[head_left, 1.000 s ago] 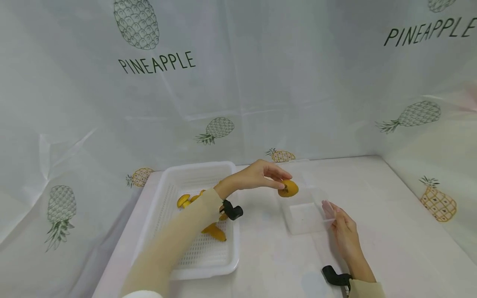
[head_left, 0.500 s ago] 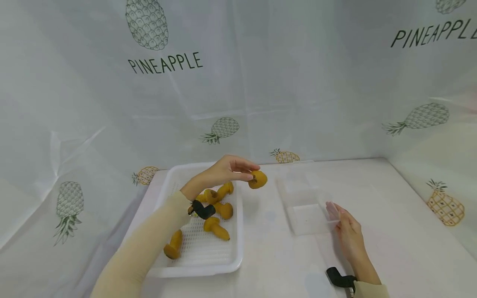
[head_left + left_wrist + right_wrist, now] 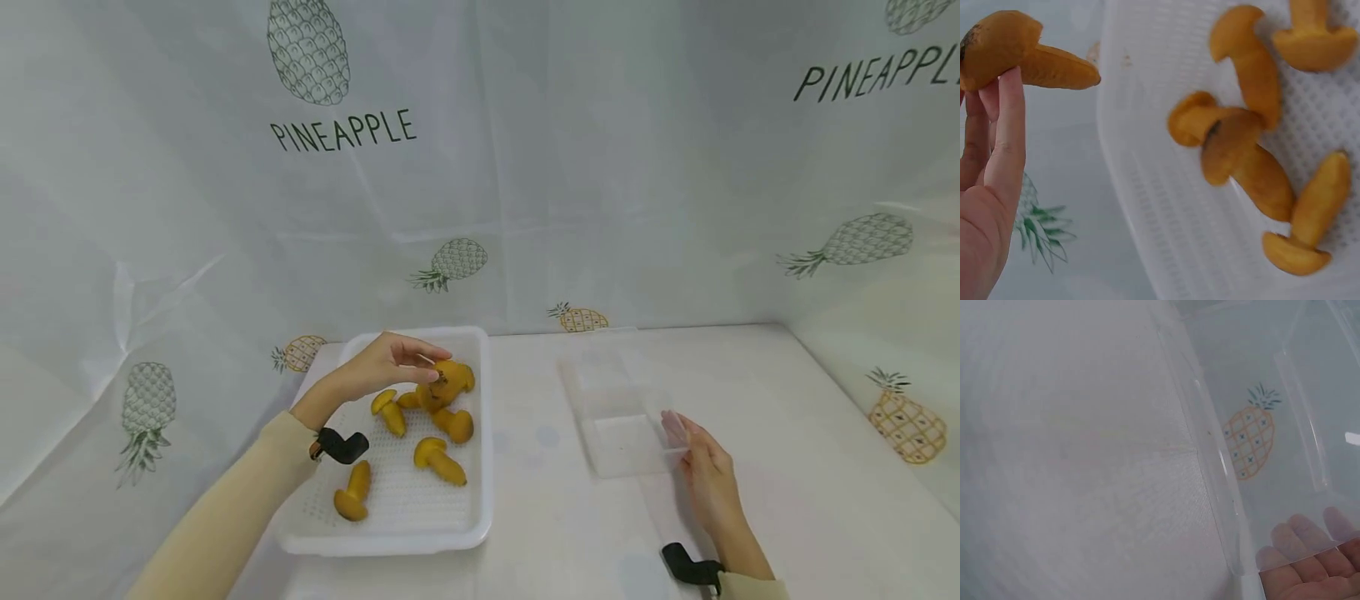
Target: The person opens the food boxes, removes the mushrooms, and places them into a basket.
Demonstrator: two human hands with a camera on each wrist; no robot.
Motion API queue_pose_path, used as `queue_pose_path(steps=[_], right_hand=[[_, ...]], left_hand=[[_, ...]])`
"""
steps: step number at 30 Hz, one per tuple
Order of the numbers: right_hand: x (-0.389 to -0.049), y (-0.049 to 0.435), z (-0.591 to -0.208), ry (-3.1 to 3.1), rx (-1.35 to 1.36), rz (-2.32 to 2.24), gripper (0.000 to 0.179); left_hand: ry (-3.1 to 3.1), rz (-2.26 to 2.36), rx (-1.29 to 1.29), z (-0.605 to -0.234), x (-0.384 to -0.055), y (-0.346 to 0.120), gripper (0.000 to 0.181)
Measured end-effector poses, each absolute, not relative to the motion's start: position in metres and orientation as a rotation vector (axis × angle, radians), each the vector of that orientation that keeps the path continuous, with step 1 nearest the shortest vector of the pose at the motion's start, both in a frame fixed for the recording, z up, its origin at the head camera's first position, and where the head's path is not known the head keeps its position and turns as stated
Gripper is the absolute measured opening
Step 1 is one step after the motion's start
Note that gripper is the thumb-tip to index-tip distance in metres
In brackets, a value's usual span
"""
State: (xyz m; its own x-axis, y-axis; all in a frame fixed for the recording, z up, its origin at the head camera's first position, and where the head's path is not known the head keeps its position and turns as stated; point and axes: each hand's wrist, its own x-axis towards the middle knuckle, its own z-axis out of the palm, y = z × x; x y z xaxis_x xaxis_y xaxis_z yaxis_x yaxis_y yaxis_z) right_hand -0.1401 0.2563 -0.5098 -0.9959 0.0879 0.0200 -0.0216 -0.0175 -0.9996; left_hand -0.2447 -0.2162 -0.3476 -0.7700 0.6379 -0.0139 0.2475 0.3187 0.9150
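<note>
My left hand (image 3: 393, 362) pinches a yellow-brown mushroom (image 3: 447, 379) by its cap, above the far right part of a white perforated basket (image 3: 486, 467). In the left wrist view, the held mushroom (image 3: 1004, 47) has a dark mark on its cap, and its stem points away from the fingers. Several similar mushrooms lie in the basket, one (image 3: 441, 461) near the right side and another (image 3: 352, 492) near the front left. My right hand (image 3: 708, 475) grips the right side of a clear plastic box (image 3: 618, 433), its fingertips (image 3: 1304, 534) showing through the wall.
Basket and box stand apart on a white-covered table (image 3: 540, 517), with bare cloth between them. A clear lid-like flap (image 3: 600, 358) extends behind the box. A white curtain (image 3: 600, 167) printed with pineapples hangs along the back and sides.
My left hand has carried the mushroom leftward, from over the clear box to over the basket. My right hand has kept its hold on the box.
</note>
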Motion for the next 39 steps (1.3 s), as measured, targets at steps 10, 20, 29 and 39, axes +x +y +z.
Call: queue_pose_path(steps=[10,20,29,39], right_hand=[[-0.140,0.261,-0.514,-1.962,0.046,2.264,0.056],[-0.141,0.267,-0.514,-1.937,0.083,2.325,0.055],[-0.140,0.267,-0.512,-1.915,0.084,2.356,0.048],[-0.144,0.269,-0.510,-1.872,0.029,2.393,0.035]], left_hand=[[2.339,1.317,0.734,-0.369,-0.238,-0.237,0.035],[2.353,1.234,0.703,-0.385,-0.240,-0.241,0.033],[2.383,1.197,0.723,-0.390,-0.243,-0.246,0.036],[2.474,1.228,0.726,-0.375,-0.246,-0.262,0.036]])
